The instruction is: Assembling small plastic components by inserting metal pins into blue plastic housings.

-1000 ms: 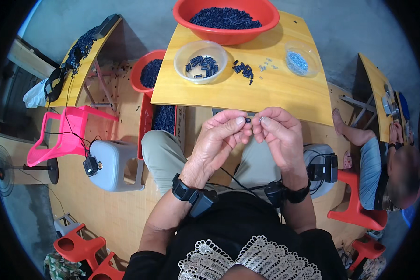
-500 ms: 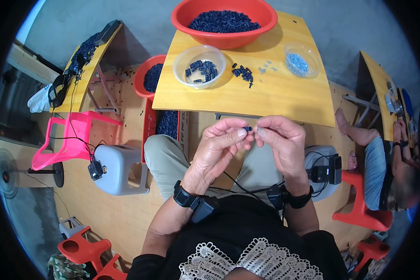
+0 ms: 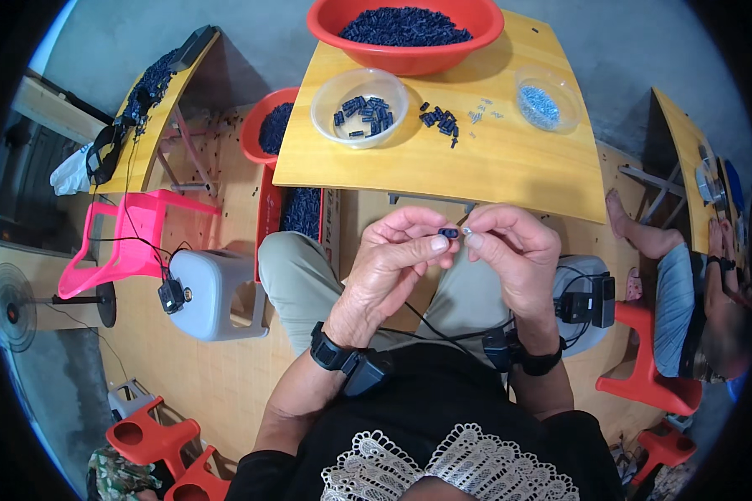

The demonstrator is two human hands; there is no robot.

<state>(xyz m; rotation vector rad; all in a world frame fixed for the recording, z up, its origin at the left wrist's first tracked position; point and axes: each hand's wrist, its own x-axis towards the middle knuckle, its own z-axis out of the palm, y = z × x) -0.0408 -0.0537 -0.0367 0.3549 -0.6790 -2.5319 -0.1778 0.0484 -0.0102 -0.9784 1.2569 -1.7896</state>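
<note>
Between thumb and fingertips my left hand (image 3: 397, 259) pinches a small dark blue plastic piece (image 3: 449, 233), a short block with holes in its face. My right hand (image 3: 516, 246) is closed in a pinch on a tiny pale clear piece (image 3: 467, 230), just to the right of the dark one; a narrow gap shows between them. Both hands are above my lap, in front of the table's near edge. On the table lie a loose cluster of dark blue pieces (image 3: 440, 122) and a few small clear pieces (image 3: 481, 109).
A red basin (image 3: 405, 58) of dark pieces, a clear bowl (image 3: 319, 117) with several more, and a clear tub (image 3: 570, 117) of light blue bits stand on the yellow table (image 3: 342, 175). Grey stools (image 3: 209, 288) flank me. Another person sits at the right table (image 3: 681, 159).
My right hand has shifted slightly right, widening the gap between the two pieces. The dark piece now shows more of its face in my left fingertips. The view has tilted a little.
</note>
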